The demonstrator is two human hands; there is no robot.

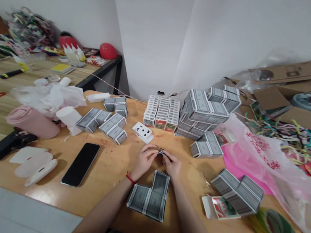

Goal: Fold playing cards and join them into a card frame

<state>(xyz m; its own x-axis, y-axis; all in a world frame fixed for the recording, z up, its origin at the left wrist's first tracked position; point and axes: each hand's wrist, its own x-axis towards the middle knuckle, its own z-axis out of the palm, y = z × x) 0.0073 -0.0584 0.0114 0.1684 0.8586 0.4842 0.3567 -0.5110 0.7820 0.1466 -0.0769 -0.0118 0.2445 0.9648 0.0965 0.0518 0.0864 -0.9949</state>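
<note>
Both hands meet at the middle of the wooden table. My left hand, with a red string at the wrist, and my right hand pinch a small dark folded playing card between their fingertips. Just below the hands lies an L-shaped block of folded grey-backed cards. Two face-up playing cards lie a little beyond the hands. Rows of card packs stand behind them.
A black phone lies left of my hands. More folded card blocks sit at left and right, with a tall stack at the back. A pink plastic bag, a tape roll and white lids lie around.
</note>
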